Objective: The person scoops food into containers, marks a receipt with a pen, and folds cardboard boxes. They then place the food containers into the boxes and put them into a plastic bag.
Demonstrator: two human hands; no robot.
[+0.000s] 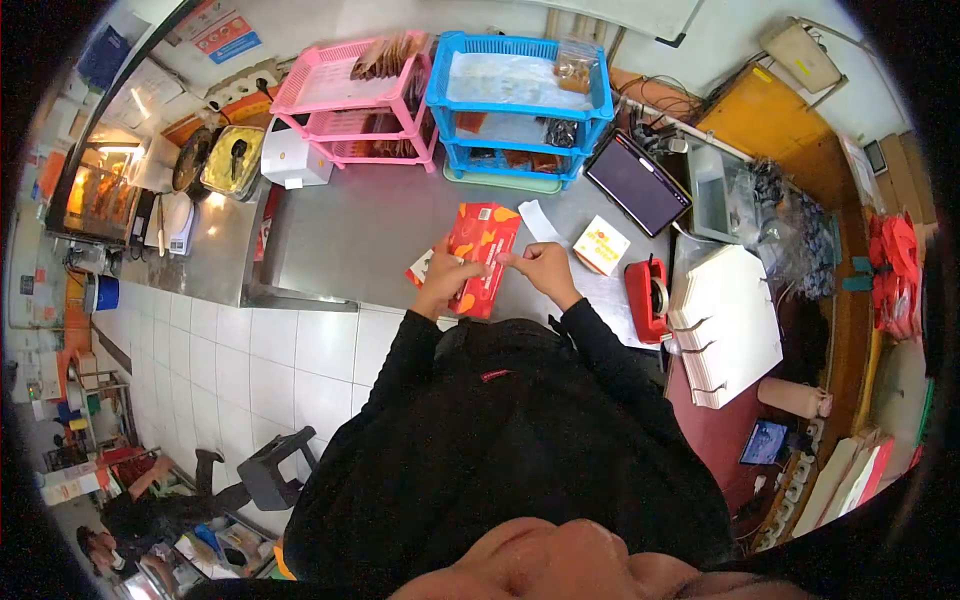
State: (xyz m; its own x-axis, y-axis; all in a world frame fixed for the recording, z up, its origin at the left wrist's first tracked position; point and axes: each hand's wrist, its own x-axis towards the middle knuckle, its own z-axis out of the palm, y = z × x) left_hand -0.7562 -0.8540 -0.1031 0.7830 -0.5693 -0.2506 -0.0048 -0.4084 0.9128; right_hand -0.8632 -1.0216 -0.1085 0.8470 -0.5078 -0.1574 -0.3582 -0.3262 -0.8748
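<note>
A red box [485,235] with orange and white print is held upright-lengthwise over the steel counter's front edge. My left hand [446,279] grips its left side, thumb across the front. At its right side is my right hand [543,270], fingers closed in a pinch at the box's edge; what they pinch is too small to make out. Another red and white piece [420,267] shows partly behind my left hand. A white slip of paper [541,222] lies just beyond my right hand. To the right sits a white box with yellow and red print [601,246].
A red tape dispenser [648,300] and stacked white cartons [726,325] stand at right. Behind are a tablet [639,182], a blue rack [520,112], a pink rack [345,110] and a white dispenser [293,158]. A person [160,520] and a dark stool [277,470] are at lower left.
</note>
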